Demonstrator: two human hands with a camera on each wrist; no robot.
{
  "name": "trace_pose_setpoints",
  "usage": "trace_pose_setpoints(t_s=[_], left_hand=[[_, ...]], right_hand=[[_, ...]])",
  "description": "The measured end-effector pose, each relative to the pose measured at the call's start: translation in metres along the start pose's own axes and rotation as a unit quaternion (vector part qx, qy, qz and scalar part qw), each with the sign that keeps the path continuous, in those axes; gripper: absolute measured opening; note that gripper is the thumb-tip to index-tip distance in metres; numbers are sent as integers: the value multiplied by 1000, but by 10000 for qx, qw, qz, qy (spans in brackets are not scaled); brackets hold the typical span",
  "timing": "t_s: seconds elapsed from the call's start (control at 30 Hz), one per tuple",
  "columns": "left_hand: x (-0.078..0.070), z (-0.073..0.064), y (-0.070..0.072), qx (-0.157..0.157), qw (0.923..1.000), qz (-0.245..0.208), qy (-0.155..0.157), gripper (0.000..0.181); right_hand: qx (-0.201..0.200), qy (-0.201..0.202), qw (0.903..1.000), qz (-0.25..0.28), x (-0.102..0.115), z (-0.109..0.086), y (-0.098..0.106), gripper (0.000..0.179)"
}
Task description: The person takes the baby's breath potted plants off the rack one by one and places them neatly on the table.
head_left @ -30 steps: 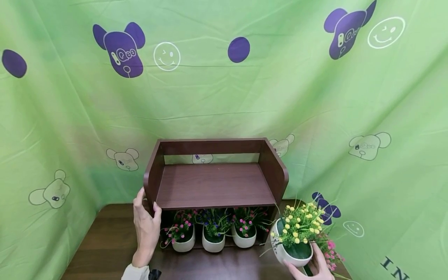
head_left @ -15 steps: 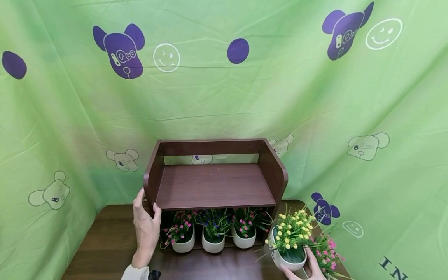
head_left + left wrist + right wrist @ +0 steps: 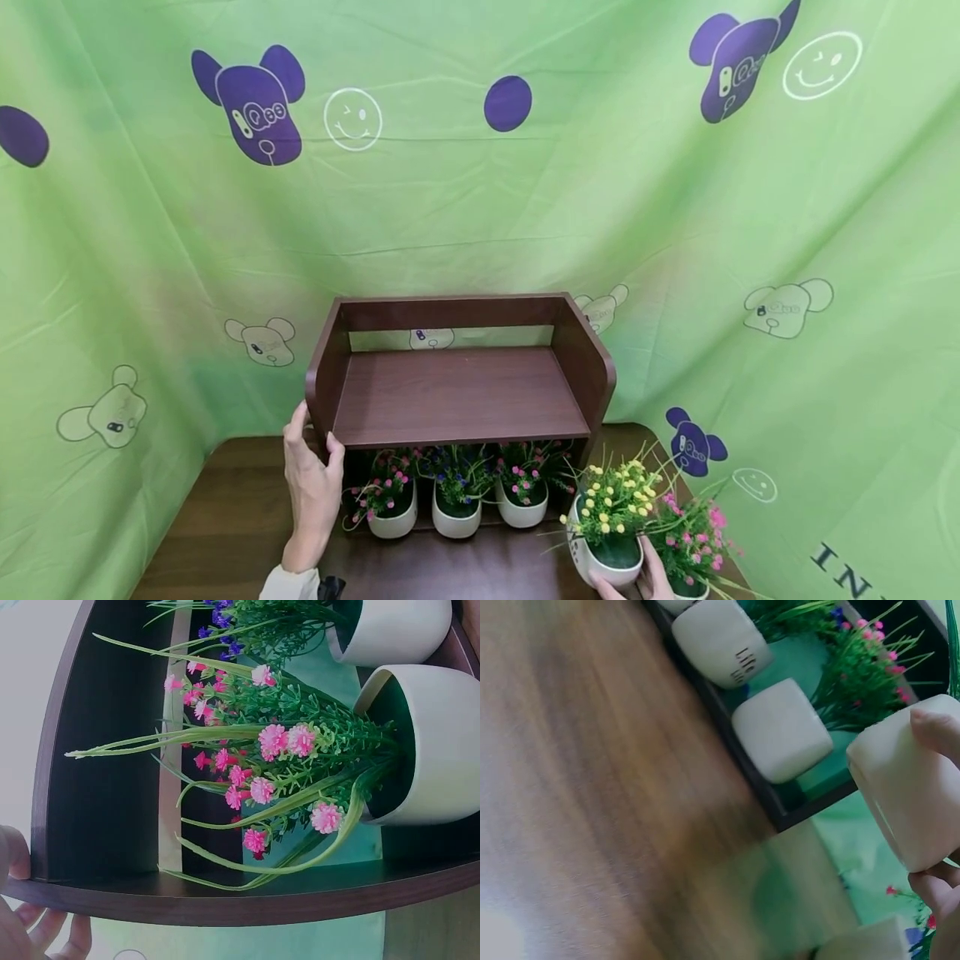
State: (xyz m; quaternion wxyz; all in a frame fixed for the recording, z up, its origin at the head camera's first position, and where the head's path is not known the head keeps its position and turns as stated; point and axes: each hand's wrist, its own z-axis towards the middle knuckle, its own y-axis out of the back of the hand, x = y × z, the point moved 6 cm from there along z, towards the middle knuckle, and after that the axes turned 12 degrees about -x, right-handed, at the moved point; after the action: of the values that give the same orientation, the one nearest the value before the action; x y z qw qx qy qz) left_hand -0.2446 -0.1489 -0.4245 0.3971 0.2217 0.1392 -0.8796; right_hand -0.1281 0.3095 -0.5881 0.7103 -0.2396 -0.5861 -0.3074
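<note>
A dark brown two-tier shelf (image 3: 461,392) stands on the table. My left hand (image 3: 311,487) grips its left side panel, thumb on the inner face and fingers outside, as the left wrist view also shows. My right hand (image 3: 654,575) holds a white pot of yellow flowers (image 3: 618,504) to the right of the shelf's front corner. In the right wrist view, the white pot (image 3: 904,787) is lifted above the table, with fingers on both sides of it. Three white pots line the lower tier: a pink-flowered one (image 3: 392,523), a blue-flowered one (image 3: 456,522) and another pink-flowered one (image 3: 522,512).
Another pink-flowered pot (image 3: 693,546) stands on the table at the right, partly behind my right hand. The brown table (image 3: 232,500) reaches back to a green printed cloth (image 3: 465,192) hung around it. The shelf's upper tier has raised sides and a back rail.
My right hand has moved left with the yellow-flowered pot, closer to the shelf's corner, showing more of the pink-flowered pot behind it. My left hand has stayed on the panel.
</note>
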Motion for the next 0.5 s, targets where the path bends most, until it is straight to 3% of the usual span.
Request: trace_pose_setpoints(t_s=[0.13,0.27,0.37,0.5], left_hand=[[1,0,0,87,10000,33,36,70],[2,0,1,145,9999,57,53,69],[2,0,1,166,9998,70,48,68],[3,0,0,165,9998,27,53,67]], right_hand=[[227,248,9989,338,-15,0,-3,99],[366,495,9972,-418,-28,2,-2,101],[457,254,9949,-863,-38,4,0,103],[567,-147,9938,-943,-49,6,-1,103]])
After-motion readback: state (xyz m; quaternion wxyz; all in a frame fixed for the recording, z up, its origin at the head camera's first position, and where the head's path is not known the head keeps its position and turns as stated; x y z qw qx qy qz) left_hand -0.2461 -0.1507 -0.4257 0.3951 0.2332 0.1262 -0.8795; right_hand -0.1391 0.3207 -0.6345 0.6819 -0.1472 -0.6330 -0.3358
